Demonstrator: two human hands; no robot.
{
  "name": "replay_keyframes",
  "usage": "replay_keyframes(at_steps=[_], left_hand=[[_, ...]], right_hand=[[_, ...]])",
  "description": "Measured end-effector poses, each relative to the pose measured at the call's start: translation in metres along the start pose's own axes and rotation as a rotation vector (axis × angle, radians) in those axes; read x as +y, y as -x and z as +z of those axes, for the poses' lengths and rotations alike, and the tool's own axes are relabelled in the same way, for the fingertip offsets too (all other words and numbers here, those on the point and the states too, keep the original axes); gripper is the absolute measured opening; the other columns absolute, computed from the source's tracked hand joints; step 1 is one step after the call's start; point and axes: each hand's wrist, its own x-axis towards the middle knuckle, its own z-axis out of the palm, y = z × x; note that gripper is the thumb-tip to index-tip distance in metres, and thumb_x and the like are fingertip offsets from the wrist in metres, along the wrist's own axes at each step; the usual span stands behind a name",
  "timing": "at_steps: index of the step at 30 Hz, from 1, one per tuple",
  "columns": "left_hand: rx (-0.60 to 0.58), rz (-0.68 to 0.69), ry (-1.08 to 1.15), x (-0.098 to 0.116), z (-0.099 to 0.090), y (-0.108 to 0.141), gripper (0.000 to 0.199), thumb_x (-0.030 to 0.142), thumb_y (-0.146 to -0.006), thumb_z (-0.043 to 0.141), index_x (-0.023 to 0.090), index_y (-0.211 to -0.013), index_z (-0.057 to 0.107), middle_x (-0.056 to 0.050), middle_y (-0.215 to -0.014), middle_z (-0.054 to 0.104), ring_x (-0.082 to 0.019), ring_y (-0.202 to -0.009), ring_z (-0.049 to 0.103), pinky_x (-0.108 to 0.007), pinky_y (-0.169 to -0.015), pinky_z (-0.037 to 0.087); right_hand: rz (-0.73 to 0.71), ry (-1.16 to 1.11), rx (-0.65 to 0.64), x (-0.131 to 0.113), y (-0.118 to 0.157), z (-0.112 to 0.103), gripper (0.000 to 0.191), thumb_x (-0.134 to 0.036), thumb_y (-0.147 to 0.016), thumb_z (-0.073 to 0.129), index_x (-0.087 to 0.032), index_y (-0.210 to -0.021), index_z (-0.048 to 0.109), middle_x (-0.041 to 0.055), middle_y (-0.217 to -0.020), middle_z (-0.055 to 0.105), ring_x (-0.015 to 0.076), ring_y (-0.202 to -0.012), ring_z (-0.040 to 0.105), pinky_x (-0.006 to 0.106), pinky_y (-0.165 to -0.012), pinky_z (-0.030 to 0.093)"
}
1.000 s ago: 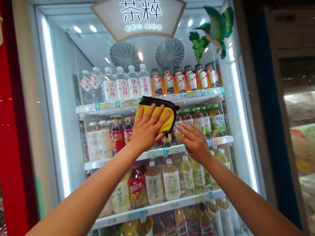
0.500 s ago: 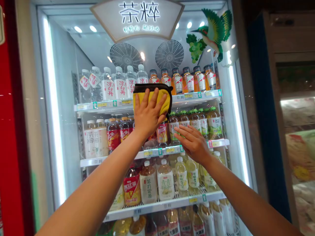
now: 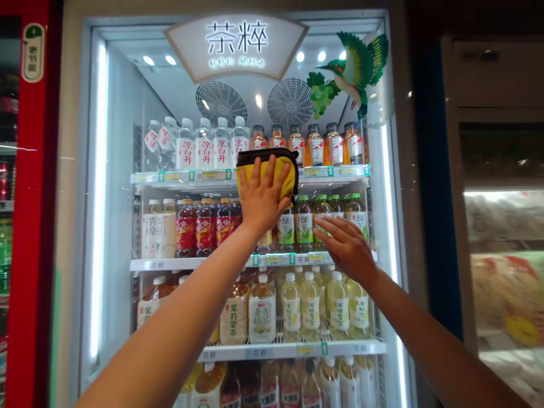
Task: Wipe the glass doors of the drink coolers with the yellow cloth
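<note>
A yellow cleaning cloth [image 3: 288, 177] with black edging lies folded under my left hand [image 3: 264, 190], its fingers spread flat and pressing it against the cooler's glass door [image 3: 115, 226]. The cloth sits in front of the top drink shelf, covering part of the bottles behind. To the right and a bit lower, my right hand [image 3: 351, 246] holds nothing, its fingers stretched out close to the glass. Whether its fingertips touch the pane, I cannot tell. Behind the glass beside it stand green tea bottles [image 3: 304, 226].
Lit shelves hold water bottles [image 3: 186, 147], orange drinks [image 3: 315, 148] and pale yellow drinks [image 3: 311, 303]. A fan-shaped sign [image 3: 236, 48] and a bird decal [image 3: 359, 71] are at the top. A red cooler [image 3: 42, 198] stands left; another cabinet [image 3: 501, 153] stands right.
My view has shifted, showing more of the red cooler at left. The cloth under my left hand has moved slightly right across the glass. My right hand has also shifted right.
</note>
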Motion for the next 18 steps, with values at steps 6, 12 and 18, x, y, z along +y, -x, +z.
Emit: replay_keyframes(at_steps=[6,12,18], left_hand=[[-0.163,0.32,-0.024,0.004,-0.005,0.037,0.076,0.038,-0.09,0.068,0.037,-0.158,0.037,-0.001,-0.171,0.027,-0.033,-0.16,0.013,-0.061,-0.129,0.004],[-0.035,0.001,0.003,-0.001,-0.005,0.003,0.07,0.039,-0.094,0.058,0.034,-0.16,0.036,-0.005,-0.171,0.026,-0.036,-0.16,0.016,-0.067,-0.126,0.009],[0.018,0.014,0.007,0.043,0.011,0.016,0.072,0.037,-0.094,0.058,0.033,-0.161,0.032,-0.006,-0.172,0.023,-0.037,-0.16,0.013,-0.068,-0.126,0.007]], right_hand=[[0.027,-0.002,-0.028,0.014,0.023,-0.013,0.035,-0.008,-0.098,0.054,-0.025,-0.124,0.072,0.0049,-0.137,0.07,0.0216,-0.134,0.061,0.047,-0.113,0.051],[-0.013,-0.011,-0.071,0.032,0.03,-0.023,0.034,-0.008,-0.098,0.055,-0.022,-0.124,0.072,0.0064,-0.14,0.068,0.0227,-0.135,0.06,0.047,-0.113,0.051],[0.058,0.003,-0.08,0.052,0.049,-0.039,0.042,-0.007,-0.096,0.056,-0.024,-0.132,0.068,0.0075,-0.143,0.066,0.0241,-0.137,0.058,0.048,-0.111,0.053]])
